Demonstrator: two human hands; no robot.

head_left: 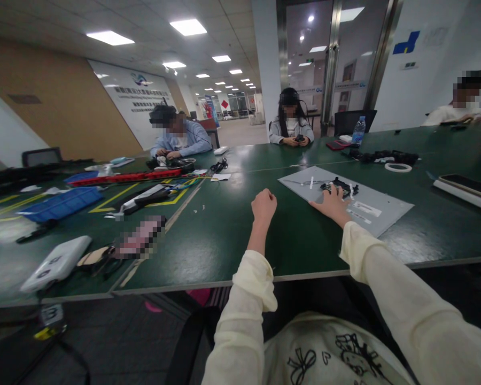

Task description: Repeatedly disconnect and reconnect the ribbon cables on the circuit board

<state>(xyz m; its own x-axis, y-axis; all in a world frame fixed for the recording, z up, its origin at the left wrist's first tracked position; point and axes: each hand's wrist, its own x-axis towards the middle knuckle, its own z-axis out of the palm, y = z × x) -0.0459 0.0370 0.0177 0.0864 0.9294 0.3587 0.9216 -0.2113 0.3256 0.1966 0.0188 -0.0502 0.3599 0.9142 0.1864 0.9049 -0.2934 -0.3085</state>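
My left hand (263,206) is closed in a fist over the green table, left of the grey panel. Whatever its fingers may hold is hidden. Fingers spread, my right hand (332,206) rests on the grey flat panel (379,200), at the near side of a black part with what looks like a circuit board (350,189). Its fingertips reach the edge of that part; whether they press on it I cannot tell. White label strips (366,208) and a thin cable are on the panel.
The green table (224,240) holds a blue tray (64,204), a white power bank (58,262), a phone (142,237), a white tape ring (398,167), black cables (380,156) and a water bottle (358,131). Several co-workers sit across the table, two with hands on small objects.
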